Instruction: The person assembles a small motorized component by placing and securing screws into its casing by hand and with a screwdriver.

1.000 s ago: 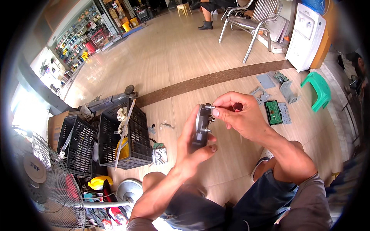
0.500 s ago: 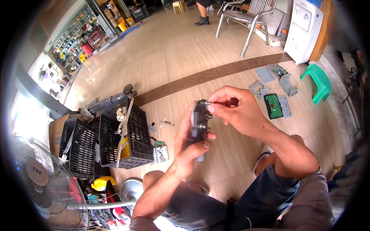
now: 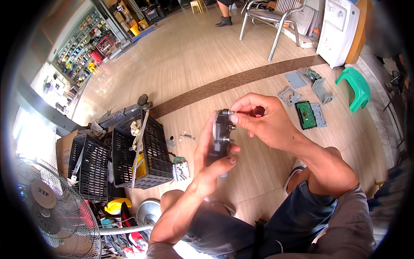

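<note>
In front of me, a dark housing with metal studs and a small gear [image 3: 221, 144], apparently a small motor unit, stands roughly upright in my left hand [image 3: 206, 168]. My left fingers wrap behind it and the thumb lies across its lower front. At its upper end, my right hand [image 3: 271, 125] pinches a small metal screw or stud [image 3: 232, 113] between thumb and index finger. A rounded dark red end, like a screwdriver handle [image 3: 259, 111], sticks out from among my right fingers; the rest of it is hidden.
Left stand black plastic crates [image 3: 151, 159], a fan [image 3: 43, 194] and a yellow object [image 3: 117, 206]. Rightward on the floor lie a green circuit board [image 3: 305, 115], grey metal plates [image 3: 295, 80] and a green stool [image 3: 354, 88]. Farther off are a metal chair [image 3: 276, 17], a water dispenser [image 3: 337, 32] and another person's leg.
Both hands keep their hold on the motor unit and screw, with barely any movement. The whole view has shifted slightly.
</note>
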`<state>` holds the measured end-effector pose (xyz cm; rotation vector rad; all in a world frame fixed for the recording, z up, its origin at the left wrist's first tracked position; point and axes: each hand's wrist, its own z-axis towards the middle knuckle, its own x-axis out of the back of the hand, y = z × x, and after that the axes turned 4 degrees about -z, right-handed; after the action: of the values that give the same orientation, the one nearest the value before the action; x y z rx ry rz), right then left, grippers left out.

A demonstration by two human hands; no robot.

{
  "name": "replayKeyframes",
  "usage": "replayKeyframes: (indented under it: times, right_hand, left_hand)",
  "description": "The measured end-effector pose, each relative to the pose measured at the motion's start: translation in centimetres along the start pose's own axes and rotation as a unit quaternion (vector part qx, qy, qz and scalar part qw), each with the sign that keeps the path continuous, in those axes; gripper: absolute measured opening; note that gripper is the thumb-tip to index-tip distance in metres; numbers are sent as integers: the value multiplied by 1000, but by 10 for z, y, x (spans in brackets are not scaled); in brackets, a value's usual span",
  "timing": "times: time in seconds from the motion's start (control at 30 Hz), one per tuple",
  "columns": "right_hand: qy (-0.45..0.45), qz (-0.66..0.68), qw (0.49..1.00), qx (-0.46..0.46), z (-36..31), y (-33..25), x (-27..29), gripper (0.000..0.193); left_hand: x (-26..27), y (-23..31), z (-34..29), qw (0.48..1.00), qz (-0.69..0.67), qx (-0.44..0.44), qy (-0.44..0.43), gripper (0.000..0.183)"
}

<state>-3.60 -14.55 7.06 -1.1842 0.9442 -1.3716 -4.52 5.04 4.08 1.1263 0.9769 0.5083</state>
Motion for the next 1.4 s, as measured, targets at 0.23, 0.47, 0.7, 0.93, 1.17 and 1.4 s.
replayKeyframes:
  times: [0.23, 0.47, 0.7, 0.93, 1.17, 1.4]
  right_hand:
    - [-1, 7, 1000, -11, -2, -2, 1, 15]
    - [-9, 19, 999, -24, -3, -4, 0, 15]
    - [-11, 16, 999, -29, -5, -4, -4, 15]
    - [-25, 20, 999, -9, -10, -9, -2, 14]
    - [-4, -86, 993, 86, -22, -18, -11, 12]
    - [42, -28, 997, 52, -23, -18, -15, 10]
  left_hand:
    - [-12, 6, 1, 995, 85, -12, 44, 103]
    - [0, 7, 1, 997, 80, -7, -6, 100]
    - [6, 2, 2, 1000, 8, 28, -9, 83]
    - [9, 5, 6, 989, -104, 71, -81, 83]
    - [11, 12, 7, 981, -146, 75, -100, 70]
    - [5, 0, 13, 984, -160, 48, -53, 61]
